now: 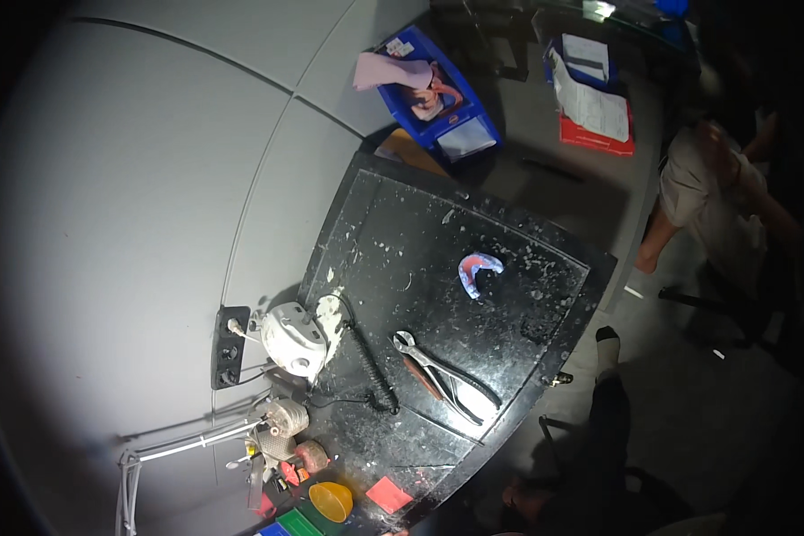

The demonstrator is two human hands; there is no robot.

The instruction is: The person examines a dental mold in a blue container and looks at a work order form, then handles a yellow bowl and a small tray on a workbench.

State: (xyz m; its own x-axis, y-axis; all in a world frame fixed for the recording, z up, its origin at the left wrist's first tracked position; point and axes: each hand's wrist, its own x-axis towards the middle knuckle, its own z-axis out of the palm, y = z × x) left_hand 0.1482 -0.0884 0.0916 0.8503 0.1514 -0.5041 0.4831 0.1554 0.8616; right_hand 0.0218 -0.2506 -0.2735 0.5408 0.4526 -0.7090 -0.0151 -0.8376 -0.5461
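Observation:
At the bottom edge, a small sliver of skin (395, 533) beside a red-pink square sheet (389, 494) may be my left fingertips. A dim shape that looks like my right hand (520, 500) lies low in shadow, off the bench; its fingers cannot be made out. On the black bench top (384, 214), a horseshoe-shaped denture (475, 270), pink with whitish edges, lies apart from both. Large metal nippers (442, 375) with dark handles lie in the bright light. Next to them is a tool with a reddish-brown handle (422, 379).
A white control unit (293, 341) with a coiled black cord (372, 368) stands left, near a wall socket (230, 348). A yellow bowl (330, 502) is at lower left. Behind are a blue bin (469, 125) and papers (594, 103). Another person (706, 179) sits at right.

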